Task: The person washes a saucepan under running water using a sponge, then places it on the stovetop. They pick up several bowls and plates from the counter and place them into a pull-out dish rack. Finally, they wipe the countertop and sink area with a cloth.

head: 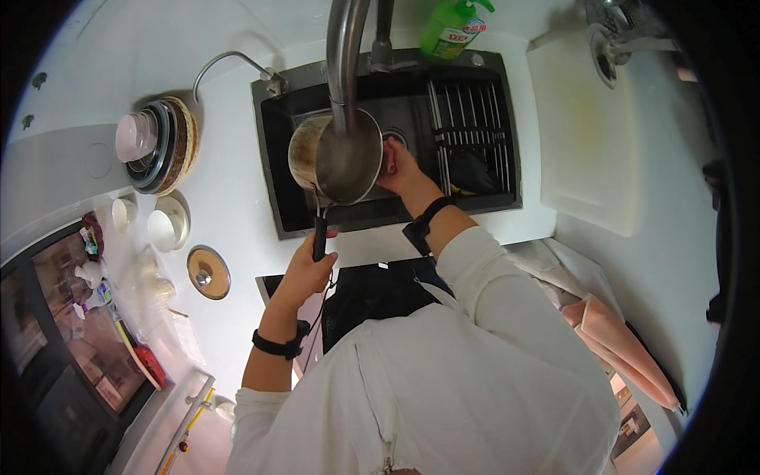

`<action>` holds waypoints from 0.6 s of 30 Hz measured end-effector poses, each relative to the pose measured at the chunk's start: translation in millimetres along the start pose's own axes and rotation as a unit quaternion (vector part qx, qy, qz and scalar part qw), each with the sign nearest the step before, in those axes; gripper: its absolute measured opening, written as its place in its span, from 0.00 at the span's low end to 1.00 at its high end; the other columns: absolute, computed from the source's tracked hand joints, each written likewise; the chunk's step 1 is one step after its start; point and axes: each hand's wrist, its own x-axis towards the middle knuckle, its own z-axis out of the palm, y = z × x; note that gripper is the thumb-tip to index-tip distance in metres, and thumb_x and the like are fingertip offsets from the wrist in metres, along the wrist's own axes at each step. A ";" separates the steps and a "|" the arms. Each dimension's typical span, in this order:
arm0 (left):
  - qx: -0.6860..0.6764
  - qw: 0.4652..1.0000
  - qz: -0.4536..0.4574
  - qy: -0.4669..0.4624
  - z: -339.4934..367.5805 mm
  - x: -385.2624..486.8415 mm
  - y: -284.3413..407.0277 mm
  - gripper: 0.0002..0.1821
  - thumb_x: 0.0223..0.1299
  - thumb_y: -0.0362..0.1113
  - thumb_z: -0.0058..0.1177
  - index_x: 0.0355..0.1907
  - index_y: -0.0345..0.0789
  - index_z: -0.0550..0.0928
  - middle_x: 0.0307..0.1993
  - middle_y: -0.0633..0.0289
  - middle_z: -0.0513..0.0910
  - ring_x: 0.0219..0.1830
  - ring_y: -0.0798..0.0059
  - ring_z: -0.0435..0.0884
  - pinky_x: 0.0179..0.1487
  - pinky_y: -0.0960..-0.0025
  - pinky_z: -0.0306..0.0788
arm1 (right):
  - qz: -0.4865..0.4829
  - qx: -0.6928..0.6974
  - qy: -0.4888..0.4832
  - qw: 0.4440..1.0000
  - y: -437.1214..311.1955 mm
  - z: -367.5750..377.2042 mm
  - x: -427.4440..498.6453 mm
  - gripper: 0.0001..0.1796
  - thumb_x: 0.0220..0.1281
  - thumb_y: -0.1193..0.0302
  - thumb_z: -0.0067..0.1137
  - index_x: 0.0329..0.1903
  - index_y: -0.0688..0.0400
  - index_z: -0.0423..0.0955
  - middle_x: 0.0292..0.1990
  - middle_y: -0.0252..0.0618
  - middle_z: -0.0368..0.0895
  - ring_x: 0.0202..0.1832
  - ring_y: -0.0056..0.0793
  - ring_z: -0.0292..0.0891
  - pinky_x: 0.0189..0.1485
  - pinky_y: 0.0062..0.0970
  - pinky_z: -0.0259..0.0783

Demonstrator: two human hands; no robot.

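Note:
My left hand is closed around the black handle of a metal saucepan. The saucepan is tilted over the black sink, its mouth turned to the right, with brownish stains on its outer wall. The tip of the metal faucet overlaps the pan's mouth; whether water runs is too blurred to tell. Beside the pan's right rim is my right hand, fingers curled. Something reddish shows at its fingertips, and I cannot tell whether it is held or part of the fingers.
A metal drying rack spans the sink's right side, with a dark item there. Behind stands a green pump bottle. Stacked bowls and trays, white bowls and a pot lid sit left. A cutting board is right.

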 end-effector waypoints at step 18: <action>0.402 0.843 0.151 0.324 -27.6 -12.0 -58.7 0.23 0.69 0.34 0.53 0.64 0.35 0.67 0.31 0.42 0.84 0.33 0.41 0.84 0.33 0.50 0.76 | 0.024 -0.049 -0.201 0.978 78.3 47.0 52.2 0.16 0.75 0.64 0.49 0.51 0.63 0.77 0.48 0.46 0.81 0.50 0.41 0.81 0.52 0.39 0.80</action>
